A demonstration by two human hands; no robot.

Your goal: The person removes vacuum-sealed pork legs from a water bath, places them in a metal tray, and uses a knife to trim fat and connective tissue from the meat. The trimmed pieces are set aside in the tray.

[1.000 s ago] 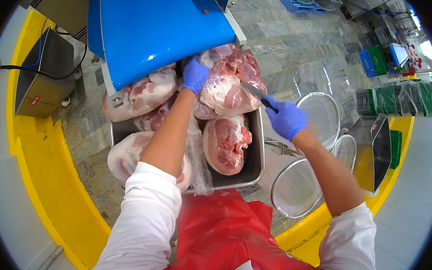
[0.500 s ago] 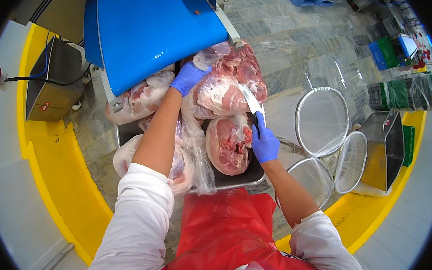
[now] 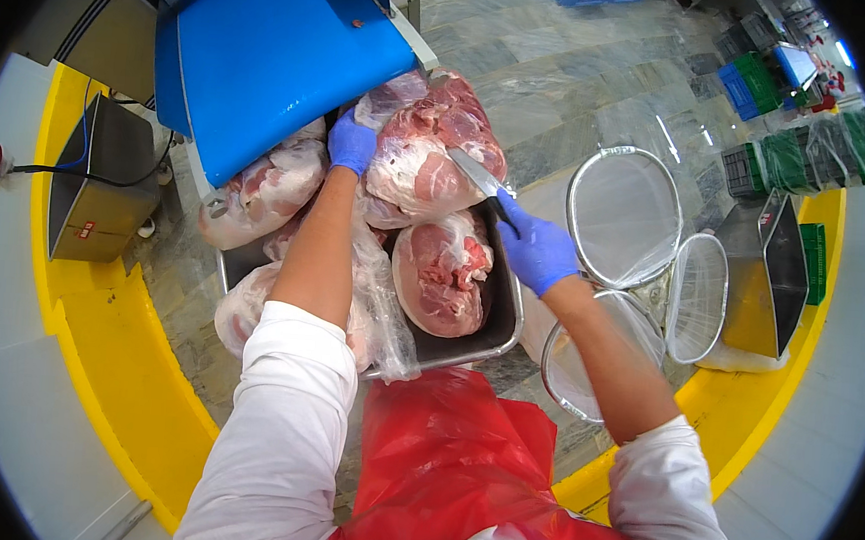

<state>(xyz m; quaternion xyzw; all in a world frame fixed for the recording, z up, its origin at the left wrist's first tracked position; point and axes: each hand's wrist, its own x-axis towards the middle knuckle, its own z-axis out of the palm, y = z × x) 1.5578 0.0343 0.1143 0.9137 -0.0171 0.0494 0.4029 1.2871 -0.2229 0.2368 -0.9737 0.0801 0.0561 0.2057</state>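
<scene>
My right hand point(image 3: 537, 242), in a blue-violet glove, is wrapped round the dark handle of a knife point(image 3: 473, 172). Its blade lies against the pale fat on the right part of a large piece of meat point(image 3: 434, 165). My left hand point(image 3: 352, 144), gloved alike, grips the left end of that same piece beside the blue belt; its fingertips are mostly hidden. Below lies another cut of meat point(image 3: 442, 279), in a metal tub point(image 3: 502, 320). Clear plastic sheeting point(image 3: 386, 312) hangs over the tub's near rim. More meat point(image 3: 265, 186) sits at the left, partly behind my left forearm.
A blue conveyor belt point(image 3: 281, 64) slopes down to the meat from the far left. Hoops with clear bags point(image 3: 625, 218) stand right of the tub. Metal bins point(image 3: 103, 179) flank the area along yellow kerbs. Green crates point(image 3: 786, 164) are stacked at the far right.
My right hand has drawn back slightly, with the knife still on the meat's right part. The whole scene has shifted a little left in view. My left hand stays at the meat's left end.
</scene>
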